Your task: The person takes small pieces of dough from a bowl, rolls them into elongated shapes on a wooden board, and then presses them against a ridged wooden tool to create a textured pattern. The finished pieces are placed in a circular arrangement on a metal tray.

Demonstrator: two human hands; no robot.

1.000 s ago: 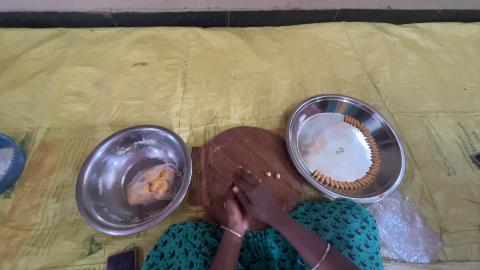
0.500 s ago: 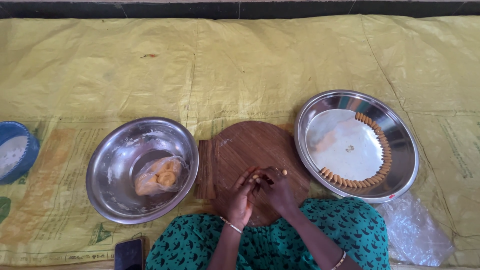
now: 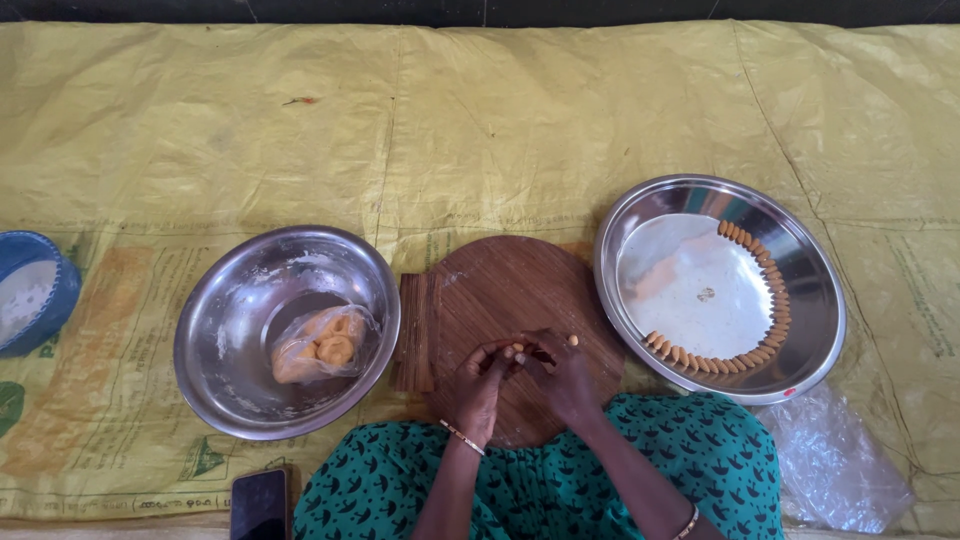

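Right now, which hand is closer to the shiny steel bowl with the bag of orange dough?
Left. The left hand is on the board beside the steel bowl; the right hand is farther away.

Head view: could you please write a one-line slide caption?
Two hands, left hand and right hand, pinch small orange dough pieces over a round wooden board.

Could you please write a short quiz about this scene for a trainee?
1. True or false: both hands meet over the round wooden board.
2. Where does the row of small shaped dough pieces lie? A) in the blue bowl B) along the rim of the steel plate C) on the phone
3. What holds the dough lump in the steel bowl?

Key: 1 true: left hand and right hand touch. 2 B. 3 A clear plastic bag.
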